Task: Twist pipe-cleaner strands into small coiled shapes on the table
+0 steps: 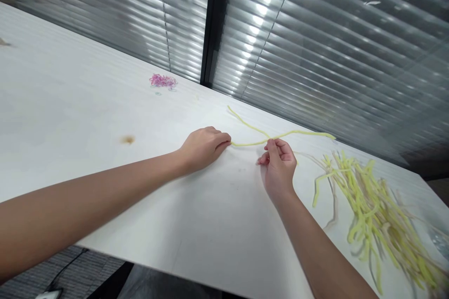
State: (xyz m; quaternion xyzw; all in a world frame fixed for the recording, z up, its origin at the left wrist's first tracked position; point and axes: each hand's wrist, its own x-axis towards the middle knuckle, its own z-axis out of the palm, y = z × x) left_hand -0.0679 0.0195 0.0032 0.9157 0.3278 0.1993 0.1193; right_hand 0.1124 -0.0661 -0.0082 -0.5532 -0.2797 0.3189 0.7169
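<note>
Strands, yellow, crossed, over white surface: one end is pinched betw. closed fingers of L hand; crossing is pinched by R hand, its spare fingers loosely curled. Yellow/tan pile is set R; pink loops are heaped nr. far edge.

One camera, worn on the person's head, is looking forward and down over the tabletop, facing the blinds at the far side. It is sitting tilted, near behind the left hand and right hand, and catching floor at near left.
</note>
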